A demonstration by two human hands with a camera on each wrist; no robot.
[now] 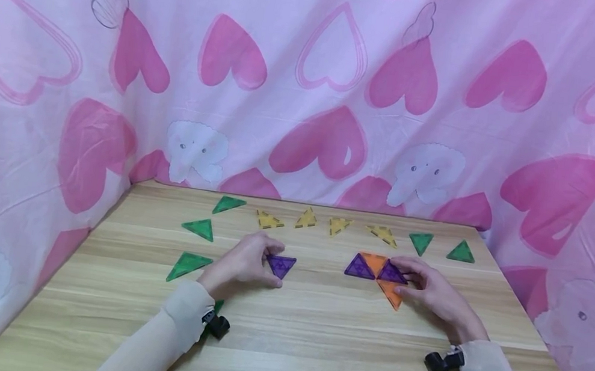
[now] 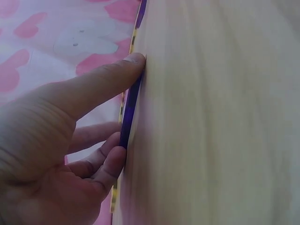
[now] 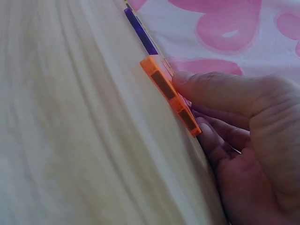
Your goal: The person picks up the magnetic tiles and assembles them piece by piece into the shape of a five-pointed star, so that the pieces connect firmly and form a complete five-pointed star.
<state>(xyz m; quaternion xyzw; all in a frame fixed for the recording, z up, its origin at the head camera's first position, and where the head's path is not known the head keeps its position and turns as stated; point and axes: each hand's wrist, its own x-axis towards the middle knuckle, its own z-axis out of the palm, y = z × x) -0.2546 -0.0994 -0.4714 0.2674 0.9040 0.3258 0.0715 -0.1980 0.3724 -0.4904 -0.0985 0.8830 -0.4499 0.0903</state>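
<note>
In the head view my left hand (image 1: 247, 260) pinches a purple triangle tile (image 1: 282, 266) between thumb and fingers, low over the table. The left wrist view shows the purple tile (image 2: 132, 105) edge-on. To the right, my right hand (image 1: 431, 287) holds the right-hand purple triangle tile (image 1: 392, 272) of a small cluster. Its thumb lies at the upper edge of an orange triangle tile (image 1: 391, 293). Another orange tile (image 1: 374, 262) and a purple tile (image 1: 360, 267) complete the joined row. Magnets show in the near edge of the orange tile (image 3: 166, 89).
Along the back of the wooden table (image 1: 313, 344) lie several yellow triangle tiles (image 1: 307, 218). Green tiles stand at the left, such as one green triangle (image 1: 189, 265), and at the back right, like this green triangle (image 1: 462, 251). A pink heart-patterned curtain (image 1: 318, 139) encloses the table.
</note>
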